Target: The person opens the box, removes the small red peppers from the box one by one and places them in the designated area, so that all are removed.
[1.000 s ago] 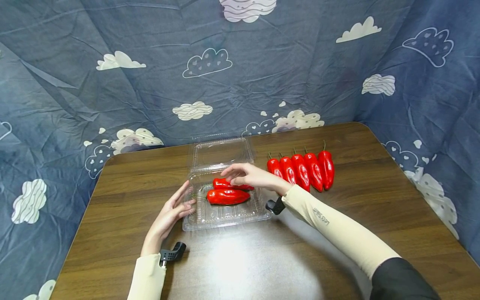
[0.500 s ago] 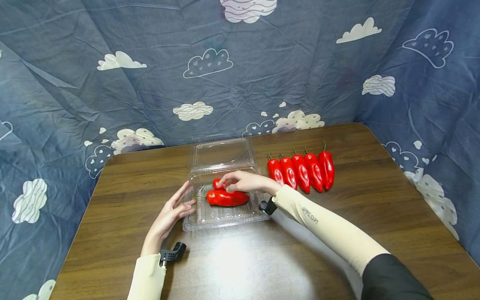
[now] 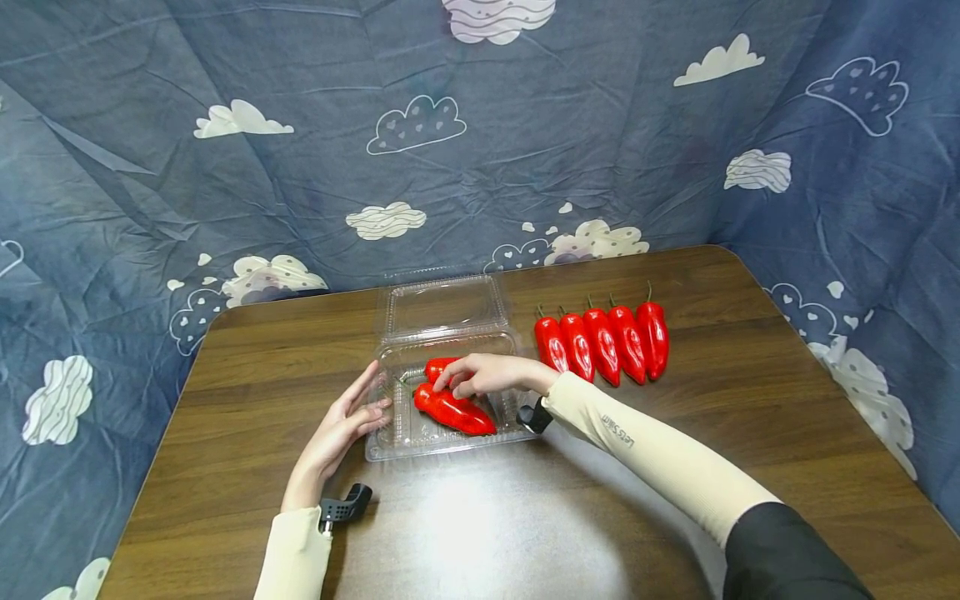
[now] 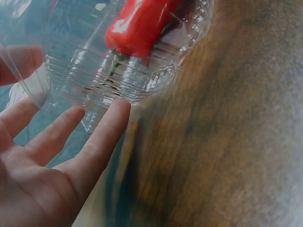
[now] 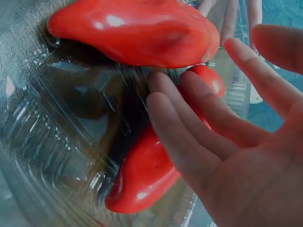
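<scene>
Two red peppers lie in a clear plastic clamshell container point(image 3: 450, 451). The nearer pepper point(image 3: 453, 410) slants, its tip toward the front right of the tray; behind it is the other pepper point(image 3: 437, 368), partly covered by my right hand point(image 3: 495, 375). That hand's extended fingers reach down between the two, as the right wrist view also shows, with one pepper point(image 5: 137, 33) above the fingertips and the other pepper point(image 5: 147, 165) beneath them. My left hand point(image 3: 337, 433) has its fingers spread along the container's left side, fingertips point(image 4: 120, 106) right at the ribbed plastic wall.
The container's lid point(image 3: 442, 304) lies folded back behind the tray. To the right on the wooden table point(image 3: 750, 400), several red peppers point(image 3: 602, 343) form a row with stems pointing away. A blue cloud-patterned cloth point(image 3: 315, 167) hangs behind the table.
My right hand has moved down and slightly left, in between the peppers. The nearer pepper has turned, its tip swinging toward the front. My left hand stays where it was.
</scene>
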The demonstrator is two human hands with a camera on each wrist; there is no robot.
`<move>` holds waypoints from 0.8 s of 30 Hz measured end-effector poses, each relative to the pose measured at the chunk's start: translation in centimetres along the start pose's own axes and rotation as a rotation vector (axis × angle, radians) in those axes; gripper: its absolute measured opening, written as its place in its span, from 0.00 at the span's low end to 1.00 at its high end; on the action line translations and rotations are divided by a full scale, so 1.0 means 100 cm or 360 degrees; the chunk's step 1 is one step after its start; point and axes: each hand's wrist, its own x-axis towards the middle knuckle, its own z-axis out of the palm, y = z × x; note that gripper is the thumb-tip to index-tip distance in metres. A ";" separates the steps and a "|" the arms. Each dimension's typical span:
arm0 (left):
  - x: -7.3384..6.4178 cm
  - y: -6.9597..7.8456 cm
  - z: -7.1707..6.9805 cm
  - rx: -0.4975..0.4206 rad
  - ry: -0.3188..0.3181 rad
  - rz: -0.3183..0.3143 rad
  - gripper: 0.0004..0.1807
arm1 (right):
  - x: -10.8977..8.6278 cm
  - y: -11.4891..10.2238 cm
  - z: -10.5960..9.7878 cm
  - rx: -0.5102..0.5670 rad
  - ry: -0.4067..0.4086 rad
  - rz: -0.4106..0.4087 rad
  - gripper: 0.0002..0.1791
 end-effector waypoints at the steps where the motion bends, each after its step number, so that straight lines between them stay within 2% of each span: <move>1: 0.000 0.000 0.000 -0.0001 0.0001 -0.0003 0.38 | 0.000 0.000 0.001 0.0011 -0.0014 0.0011 0.19; 7: 0.000 0.000 0.001 -0.0002 0.0007 -0.0009 0.38 | 0.004 0.002 0.005 0.0100 -0.0123 0.0099 0.22; 19: -0.001 0.000 0.000 -0.0014 0.0003 -0.0015 0.39 | 0.007 0.002 0.008 0.0030 -0.0236 0.0130 0.23; 24: 0.000 -0.001 0.000 -0.0002 -0.0002 -0.0014 0.39 | 0.006 0.000 0.009 0.0025 -0.0241 0.0134 0.22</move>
